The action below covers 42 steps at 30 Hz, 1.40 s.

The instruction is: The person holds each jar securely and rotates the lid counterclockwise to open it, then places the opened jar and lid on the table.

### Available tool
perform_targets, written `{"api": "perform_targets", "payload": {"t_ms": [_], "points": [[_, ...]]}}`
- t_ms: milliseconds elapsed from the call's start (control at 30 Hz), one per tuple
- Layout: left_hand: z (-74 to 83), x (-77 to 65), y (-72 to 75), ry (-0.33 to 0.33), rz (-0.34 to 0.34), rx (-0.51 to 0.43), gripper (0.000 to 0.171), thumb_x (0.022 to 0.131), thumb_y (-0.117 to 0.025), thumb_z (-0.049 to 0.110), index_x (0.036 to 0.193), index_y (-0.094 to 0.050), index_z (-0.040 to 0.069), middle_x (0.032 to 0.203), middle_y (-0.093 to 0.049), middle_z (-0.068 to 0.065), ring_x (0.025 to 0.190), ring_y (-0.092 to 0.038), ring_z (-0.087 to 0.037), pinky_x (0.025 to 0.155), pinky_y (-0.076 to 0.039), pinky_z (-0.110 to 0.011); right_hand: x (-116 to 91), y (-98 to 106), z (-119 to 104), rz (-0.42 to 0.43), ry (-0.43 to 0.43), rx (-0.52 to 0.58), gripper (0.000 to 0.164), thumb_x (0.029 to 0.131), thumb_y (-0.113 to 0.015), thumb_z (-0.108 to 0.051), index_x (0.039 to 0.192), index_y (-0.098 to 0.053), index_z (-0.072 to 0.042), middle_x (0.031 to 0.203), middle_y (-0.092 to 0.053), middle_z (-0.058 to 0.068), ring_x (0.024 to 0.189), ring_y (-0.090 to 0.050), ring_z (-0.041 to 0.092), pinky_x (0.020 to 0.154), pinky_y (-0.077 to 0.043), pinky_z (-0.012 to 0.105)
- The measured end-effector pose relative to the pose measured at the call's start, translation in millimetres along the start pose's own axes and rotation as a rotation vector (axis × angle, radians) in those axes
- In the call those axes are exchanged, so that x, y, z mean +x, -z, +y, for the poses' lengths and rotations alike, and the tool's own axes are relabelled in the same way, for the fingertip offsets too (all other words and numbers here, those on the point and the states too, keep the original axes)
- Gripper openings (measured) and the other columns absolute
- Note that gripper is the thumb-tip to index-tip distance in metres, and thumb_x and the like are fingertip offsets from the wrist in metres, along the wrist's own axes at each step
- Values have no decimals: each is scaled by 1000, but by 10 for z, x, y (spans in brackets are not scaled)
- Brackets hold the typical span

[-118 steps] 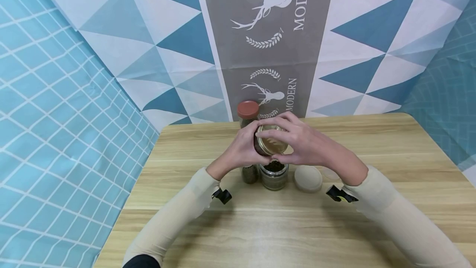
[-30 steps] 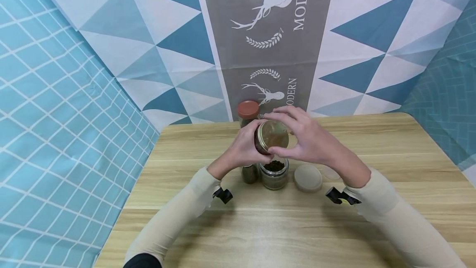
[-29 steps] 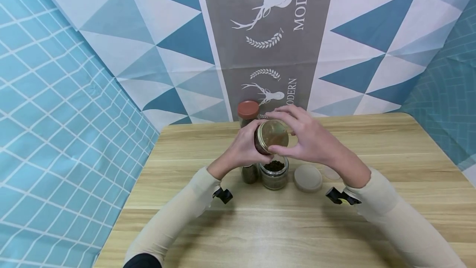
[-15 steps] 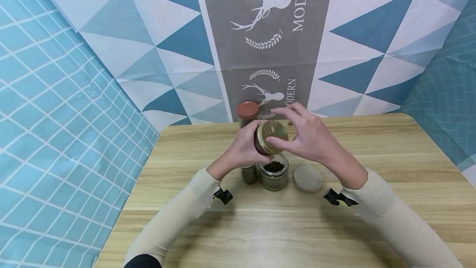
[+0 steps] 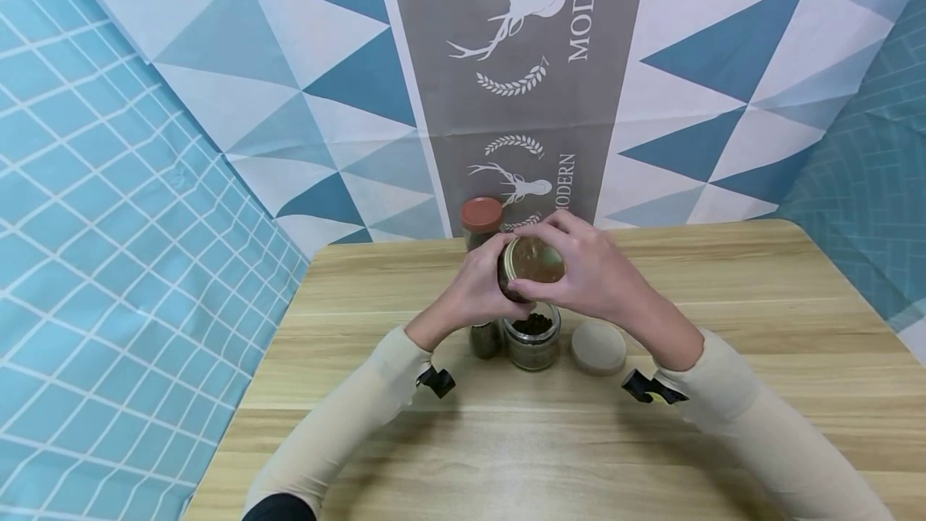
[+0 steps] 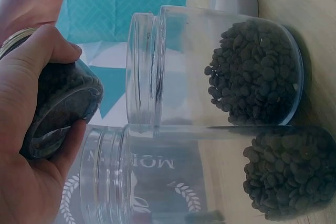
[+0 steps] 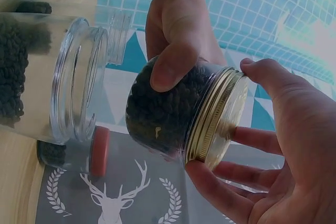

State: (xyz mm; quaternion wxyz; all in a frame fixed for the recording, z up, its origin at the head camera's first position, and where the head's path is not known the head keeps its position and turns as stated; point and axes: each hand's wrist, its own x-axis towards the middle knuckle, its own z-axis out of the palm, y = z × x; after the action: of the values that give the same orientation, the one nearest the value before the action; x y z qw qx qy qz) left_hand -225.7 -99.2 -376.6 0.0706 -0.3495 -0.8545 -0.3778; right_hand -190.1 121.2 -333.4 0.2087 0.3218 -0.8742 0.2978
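My left hand (image 5: pixel 470 288) grips a small glass jar (image 7: pixel 165 106) by its body, holding it tilted above the table. Dark pieces fill this jar, and a gold screw lid (image 7: pixel 215 121) sits on it. Round the lid's rim my right hand (image 5: pixel 589 268) curls its thumb and fingers, as the right wrist view shows. Below the hands stands a wide, lidless glass jar (image 5: pixel 532 348), partly filled with small dark pieces. Beside it is a narrower lidless jar (image 6: pixel 283 174) with similar pieces at its bottom.
Behind the hands stands a jar with a red lid (image 5: pixel 481 215). A pale round lid (image 5: pixel 598 348) lies right of the wide jar on the wooden table (image 5: pixel 506 449). Patterned cloth (image 5: pixel 347 95) hangs at the table's back.
Half a second ago my right fingers were spread away from the gold lid; now they are curled round its rim again. My left hand keeps its grip on the small jar, which has shifted slightly right.
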Motion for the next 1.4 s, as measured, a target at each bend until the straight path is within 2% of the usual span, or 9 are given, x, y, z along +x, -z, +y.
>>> {"api": "perform_targets", "payload": {"t_ms": [467, 767, 833, 967, 1200, 1400], "points": [[-4, 2, -1, -1, 4, -6, 93, 71, -95, 13, 153, -54, -4, 142, -70, -21, 122, -74, -34, 105, -66, -49, 7, -9, 17, 8, 51, -36, 56, 85, -96, -34, 135, -78, -15, 119, -70, 11, 104, -69, 31, 86, -64, 49], [-21, -1, 10, -16, -2, -15, 91, 71, -94, 11, 152, -55, -3, 142, -70, -21, 125, -73, -35, 108, -65, -48, 15, 36, 91, -53, 223, -25, 65, 85, -94, -25, 146, -74, -15, 138, -72, 16, 128, -68, 38, 106, -63, 58], [-27, -3, 12, -16, -3, -12, 91, 72, -94, 11, 153, -54, -3, 143, -70, -21, 126, -72, -35, 109, -65, -49, 19, 41, 108, -65, 269, -20, 67, 85, -94, -24, 148, -73, -14, 142, -72, 16, 133, -68, 40, 113, -60, 62], [-39, -7, 7, -20, 1, 8, 90, 72, -95, 12, 151, -54, -4, 140, -71, -21, 123, -73, -34, 107, -65, -48, 20, 43, 129, -85, 333, -20, 67, 85, -93, -20, 148, -72, -13, 148, -71, 16, 138, -66, 41, 118, -57, 67], [-40, -8, 0, -9, -3, 22, 89, 72, -97, 14, 148, -55, -3, 136, -72, -20, 119, -74, -32, 104, -65, -47, 8, 40, 135, -99, 354, -7, 68, 84, -93, -15, 148, -72, -12, 152, -68, 17, 140, -64, 40, 115, -59, 65], [-39, -17, 5, -9, -7, 37, 94, 71, -98, 14, 152, -53, -5, 143, -71, -23, 126, -73, -35, 109, -64, -51, -4, 45, 144, -96, 360, -9, 73, 83, -94, -17, 151, -70, -14, 154, -66, 18, 140, -64, 40, 111, -61, 64]]}}
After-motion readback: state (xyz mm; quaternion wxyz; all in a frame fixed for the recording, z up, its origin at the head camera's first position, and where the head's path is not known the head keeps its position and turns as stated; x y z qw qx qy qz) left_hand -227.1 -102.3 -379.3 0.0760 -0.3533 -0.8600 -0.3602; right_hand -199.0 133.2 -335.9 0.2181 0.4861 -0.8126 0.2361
